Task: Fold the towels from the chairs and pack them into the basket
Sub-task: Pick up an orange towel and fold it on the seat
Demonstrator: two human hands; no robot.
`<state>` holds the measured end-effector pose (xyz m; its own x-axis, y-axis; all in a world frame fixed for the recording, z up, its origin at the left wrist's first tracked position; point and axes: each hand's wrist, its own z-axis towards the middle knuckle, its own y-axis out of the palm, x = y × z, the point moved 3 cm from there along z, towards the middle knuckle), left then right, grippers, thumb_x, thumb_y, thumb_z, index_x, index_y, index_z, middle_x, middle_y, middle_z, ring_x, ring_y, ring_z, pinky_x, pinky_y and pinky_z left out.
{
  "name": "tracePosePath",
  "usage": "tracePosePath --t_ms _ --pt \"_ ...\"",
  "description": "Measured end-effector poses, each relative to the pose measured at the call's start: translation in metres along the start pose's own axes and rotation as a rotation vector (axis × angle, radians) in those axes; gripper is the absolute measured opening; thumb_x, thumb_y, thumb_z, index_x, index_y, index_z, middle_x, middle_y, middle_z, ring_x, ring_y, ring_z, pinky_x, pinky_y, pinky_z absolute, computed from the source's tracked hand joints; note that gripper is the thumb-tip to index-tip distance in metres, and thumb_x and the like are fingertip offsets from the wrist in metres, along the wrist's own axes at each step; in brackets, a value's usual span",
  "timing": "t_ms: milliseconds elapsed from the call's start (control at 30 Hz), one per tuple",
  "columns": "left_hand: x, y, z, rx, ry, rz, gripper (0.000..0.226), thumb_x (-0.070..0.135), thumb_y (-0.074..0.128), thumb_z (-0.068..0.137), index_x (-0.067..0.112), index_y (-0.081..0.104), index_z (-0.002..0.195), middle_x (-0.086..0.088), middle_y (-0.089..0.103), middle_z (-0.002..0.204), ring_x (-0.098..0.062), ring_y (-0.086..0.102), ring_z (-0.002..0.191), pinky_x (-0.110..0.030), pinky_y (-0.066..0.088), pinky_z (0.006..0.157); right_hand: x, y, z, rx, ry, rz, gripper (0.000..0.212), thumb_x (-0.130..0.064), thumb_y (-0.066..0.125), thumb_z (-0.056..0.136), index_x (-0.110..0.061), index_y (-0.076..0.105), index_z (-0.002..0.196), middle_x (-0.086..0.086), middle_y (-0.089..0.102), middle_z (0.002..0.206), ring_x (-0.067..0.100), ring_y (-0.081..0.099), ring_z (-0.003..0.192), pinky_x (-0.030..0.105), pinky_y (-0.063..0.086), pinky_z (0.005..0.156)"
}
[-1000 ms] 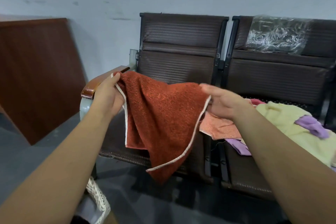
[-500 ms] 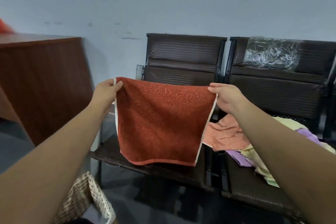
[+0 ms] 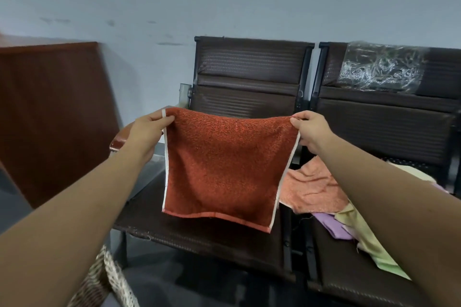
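Note:
A rust-red towel [image 3: 224, 169] with pale edging hangs flat and spread in the air above the left chair seat [image 3: 199, 229]. My left hand [image 3: 147, 132] pinches its upper left corner and my right hand [image 3: 311, 129] pinches its upper right corner. On the right chair lie an orange towel [image 3: 314, 187], a purple towel [image 3: 331, 228] and a pale yellow-green towel [image 3: 369, 244], all loose and crumpled. The rim of a woven wicker basket [image 3: 109, 279] shows at the bottom left, under my left forearm.
Two dark brown chairs stand joined side by side against a pale wall. The right chair's backrest [image 3: 384, 70] carries crinkled clear plastic. A brown wooden panel [image 3: 50, 112] stands at the left. A wooden armrest [image 3: 118, 141] sits beside my left hand. The floor is dark grey.
The towel went from a drooping bundle to a flat sheet stretched between both hands, which moved apart and rose. The view has tilted up slightly.

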<state>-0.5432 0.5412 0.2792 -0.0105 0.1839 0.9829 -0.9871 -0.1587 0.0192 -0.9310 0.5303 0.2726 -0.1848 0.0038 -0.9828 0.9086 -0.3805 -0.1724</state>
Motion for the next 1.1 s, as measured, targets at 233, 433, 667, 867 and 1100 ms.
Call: tracePosePath --t_ms 233,433,667,867,1100 --pt "-0.04 0.02 0.069 0.071 0.037 0.101 0.021 0.002 0.068 0.089 0.012 0.075 0.106 0.015 0.074 0.077 -0.002 0.067 0.081 -0.009 0.049 0.074 0.023 0.028 0.077 -0.022 -0.084 -0.352 0.017 0.006 0.062 0.088 -0.004 0.07 0.1 0.014 0.066 0.089 0.029 0.067 0.082 0.039 0.058 0.078" --pt "-0.019 0.031 0.114 0.16 0.047 -0.019 0.021 0.042 0.075 0.08 0.022 0.072 0.074 -0.001 0.064 0.077 -0.02 0.06 0.078 -0.037 0.054 0.081 -0.019 0.042 0.126 0.093 -0.285 -0.418 0.015 -0.008 0.066 0.091 -0.011 0.073 0.104 0.006 0.065 0.102 0.022 0.062 0.101 0.034 0.051 0.095" --pt "0.006 0.034 0.092 0.157 0.142 0.057 0.02 0.014 0.064 0.095 0.008 0.063 0.077 0.016 0.053 0.051 0.003 0.053 0.051 -0.007 0.044 0.052 -0.025 0.022 0.118 0.182 -0.224 -0.047 0.023 -0.005 0.065 0.09 -0.028 0.068 0.086 0.004 0.068 0.094 0.029 0.069 0.097 0.049 0.057 0.092" --pt "-0.062 -0.011 0.026 0.093 0.036 0.31 0.008 0.021 0.079 0.083 0.016 0.077 0.089 0.014 0.067 0.069 -0.013 0.061 0.077 -0.025 0.046 0.073 0.06 0.013 0.038 0.085 -0.115 -0.162 0.015 -0.001 0.069 0.088 -0.016 0.071 0.086 0.009 0.069 0.082 0.025 0.064 0.081 0.05 0.056 0.087" --pt "-0.138 -0.041 -0.066 -0.119 -0.333 0.504 0.015 0.03 0.079 0.083 0.016 0.079 0.085 0.004 0.072 0.075 -0.012 0.06 0.074 -0.025 0.044 0.068 0.155 0.006 -0.056 -0.074 0.053 -0.337 0.021 0.003 0.068 0.087 -0.012 0.068 0.073 0.008 0.062 0.068 0.015 0.053 0.06 0.019 0.044 0.059"
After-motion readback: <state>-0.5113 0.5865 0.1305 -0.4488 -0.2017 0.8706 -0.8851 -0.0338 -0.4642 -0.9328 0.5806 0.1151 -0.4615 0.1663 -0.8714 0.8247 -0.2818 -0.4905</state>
